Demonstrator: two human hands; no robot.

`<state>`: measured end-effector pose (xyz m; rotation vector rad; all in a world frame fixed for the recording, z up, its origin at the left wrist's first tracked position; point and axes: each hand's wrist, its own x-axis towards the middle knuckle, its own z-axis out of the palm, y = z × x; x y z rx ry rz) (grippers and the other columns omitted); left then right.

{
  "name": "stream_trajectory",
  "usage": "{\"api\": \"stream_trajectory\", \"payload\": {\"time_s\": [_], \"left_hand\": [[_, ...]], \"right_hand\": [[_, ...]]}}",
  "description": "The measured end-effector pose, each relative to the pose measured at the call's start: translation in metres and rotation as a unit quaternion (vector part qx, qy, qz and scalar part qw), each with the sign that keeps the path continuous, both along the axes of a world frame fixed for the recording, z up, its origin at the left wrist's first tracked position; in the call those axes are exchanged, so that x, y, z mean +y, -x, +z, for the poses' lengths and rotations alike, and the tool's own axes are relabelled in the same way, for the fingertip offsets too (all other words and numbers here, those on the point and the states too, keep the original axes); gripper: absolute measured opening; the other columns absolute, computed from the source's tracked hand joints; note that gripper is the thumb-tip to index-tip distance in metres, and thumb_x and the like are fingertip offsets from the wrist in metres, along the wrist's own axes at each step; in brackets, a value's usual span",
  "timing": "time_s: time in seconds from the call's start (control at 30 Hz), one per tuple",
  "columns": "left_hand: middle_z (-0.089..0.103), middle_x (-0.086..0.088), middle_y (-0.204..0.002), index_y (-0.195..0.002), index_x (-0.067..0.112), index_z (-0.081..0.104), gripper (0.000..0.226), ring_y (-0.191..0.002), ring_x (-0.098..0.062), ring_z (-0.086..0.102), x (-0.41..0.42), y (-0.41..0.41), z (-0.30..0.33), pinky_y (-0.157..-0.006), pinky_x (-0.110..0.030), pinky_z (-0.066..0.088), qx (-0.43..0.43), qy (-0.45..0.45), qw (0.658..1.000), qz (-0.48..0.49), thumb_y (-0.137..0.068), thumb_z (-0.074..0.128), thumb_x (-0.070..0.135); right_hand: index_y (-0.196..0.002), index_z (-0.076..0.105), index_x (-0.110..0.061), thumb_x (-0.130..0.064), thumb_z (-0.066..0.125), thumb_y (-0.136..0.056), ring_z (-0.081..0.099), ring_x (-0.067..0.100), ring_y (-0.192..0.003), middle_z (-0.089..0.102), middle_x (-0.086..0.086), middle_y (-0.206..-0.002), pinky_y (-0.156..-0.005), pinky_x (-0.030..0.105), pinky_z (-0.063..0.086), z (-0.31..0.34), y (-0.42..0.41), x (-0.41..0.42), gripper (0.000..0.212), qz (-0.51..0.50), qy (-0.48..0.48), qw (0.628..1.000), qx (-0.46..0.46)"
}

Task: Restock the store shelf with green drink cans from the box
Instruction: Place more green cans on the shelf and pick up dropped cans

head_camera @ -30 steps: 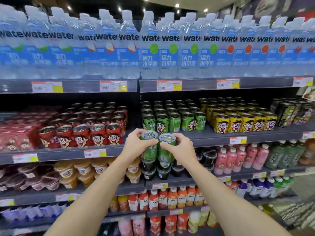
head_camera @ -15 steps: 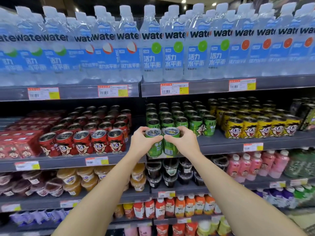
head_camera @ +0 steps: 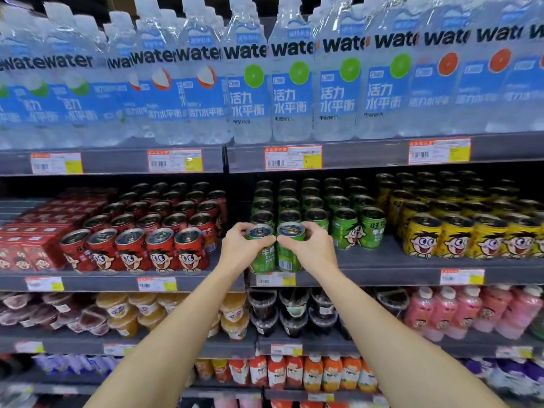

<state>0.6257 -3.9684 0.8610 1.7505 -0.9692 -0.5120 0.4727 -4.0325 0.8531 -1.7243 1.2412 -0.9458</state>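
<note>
My left hand grips a green drink can by its upper side. My right hand grips a second green can the same way. Both cans stand side by side, touching, at the front edge of the grey middle shelf. Behind them and to their right stand rows of several more green cans. The box is out of view.
Red cans fill the shelf to the left, yellow cans to the right. Water bottles line the shelf above. Jelly cups and pink bottles sit on the shelf below. A strip of bare shelf lies before the rightmost green cans.
Both hands carried the two green cans up and forward from below shelf level onto the front edge of the middle shelf. The camera moved closer to the shelf.
</note>
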Motion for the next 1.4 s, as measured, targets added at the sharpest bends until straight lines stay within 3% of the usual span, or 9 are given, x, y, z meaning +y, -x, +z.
{"api": "stream_trajectory", "payload": {"time_s": [0.1,0.27,0.43,0.67,0.93,1.1,1.23,1.4], "left_hand": [[0.05,0.021,-0.094,-0.11,0.026,0.054,0.055,-0.087,-0.016,0.066,-0.004,0.0,0.0,-0.063,-0.024,0.049,0.002,-0.007,1.0,0.005,-0.067,0.086,0.041],[0.058,0.003,-0.119,-0.126,0.018,0.053,0.075,-0.101,-0.018,0.063,-0.012,-0.009,-0.009,-0.083,-0.037,0.056,0.022,-0.011,1.0,0.001,-0.065,0.085,0.049],[0.057,0.004,-0.124,-0.132,0.019,0.048,0.074,-0.111,-0.018,0.057,-0.012,-0.009,-0.02,-0.094,-0.039,0.05,0.022,-0.009,1.0,0.0,-0.073,0.076,0.054],[0.062,0.005,-0.114,-0.139,0.02,0.039,0.077,-0.101,-0.014,0.063,-0.012,-0.018,-0.022,-0.09,-0.038,0.054,0.022,-0.043,0.997,-0.066,-0.076,0.08,0.035],[0.059,0.004,-0.117,-0.139,0.015,0.039,0.074,-0.103,-0.013,0.059,-0.015,-0.023,-0.019,-0.09,-0.033,0.052,-0.011,-0.022,0.998,-0.057,-0.079,0.08,0.029],[0.058,0.005,-0.119,-0.138,0.013,0.041,0.077,-0.102,-0.01,0.056,-0.016,-0.021,-0.018,-0.088,-0.028,0.05,-0.011,-0.002,0.999,-0.051,-0.075,0.083,0.028],[0.057,0.004,-0.117,-0.133,0.014,0.044,0.073,-0.101,-0.009,0.056,-0.019,-0.014,-0.018,-0.082,-0.023,0.047,-0.025,0.009,0.998,-0.056,-0.073,0.084,0.027],[0.053,0.008,-0.113,-0.134,0.014,0.042,0.075,-0.103,-0.009,0.053,-0.022,-0.011,-0.018,-0.087,-0.026,0.047,-0.038,0.015,0.998,-0.052,-0.073,0.085,0.028]], "right_hand": [[-0.131,0.056,-0.024,-0.061,0.076,-0.064,0.053,0.019,-0.122,0.06,-0.004,-0.127,-0.097,0.043,0.05,-0.006,-0.001,-0.004,0.079,0.001,-0.006,1.0,-0.001],[-0.138,0.05,-0.024,-0.059,0.075,-0.069,0.045,0.021,-0.131,0.055,-0.001,-0.135,-0.103,0.043,0.045,-0.01,-0.007,-0.009,0.081,-0.002,-0.01,1.0,-0.005],[-0.144,0.044,-0.022,-0.057,0.073,-0.077,0.038,0.022,-0.138,0.05,0.002,-0.142,-0.106,0.042,0.041,-0.015,-0.01,-0.015,0.081,-0.001,-0.006,1.0,0.009],[-0.143,0.045,-0.023,-0.064,0.072,-0.069,0.042,0.021,-0.134,0.055,-0.001,-0.138,-0.106,0.045,0.043,-0.02,-0.016,-0.02,0.088,-0.002,-0.011,1.0,-0.003],[-0.143,0.045,-0.022,-0.062,0.072,-0.073,0.043,0.021,-0.133,0.056,-0.001,-0.136,-0.105,0.046,0.044,-0.024,-0.017,-0.022,0.085,-0.009,0.015,1.0,0.007],[-0.139,0.049,-0.025,-0.074,0.065,-0.061,0.049,0.02,-0.128,0.06,-0.004,-0.129,-0.1,0.046,0.048,-0.025,-0.018,-0.021,0.094,-0.012,0.009,1.0,0.009],[-0.134,0.053,-0.027,-0.075,0.065,-0.06,0.053,0.02,-0.122,0.063,-0.006,-0.123,-0.096,0.047,0.051,-0.025,-0.014,-0.022,0.089,-0.011,0.016,1.0,0.006],[-0.135,0.052,-0.025,-0.072,0.066,-0.06,0.053,0.021,-0.123,0.063,-0.006,-0.124,-0.098,0.047,0.049,-0.024,-0.012,-0.022,0.09,-0.012,0.018,1.0,-0.001]]}}
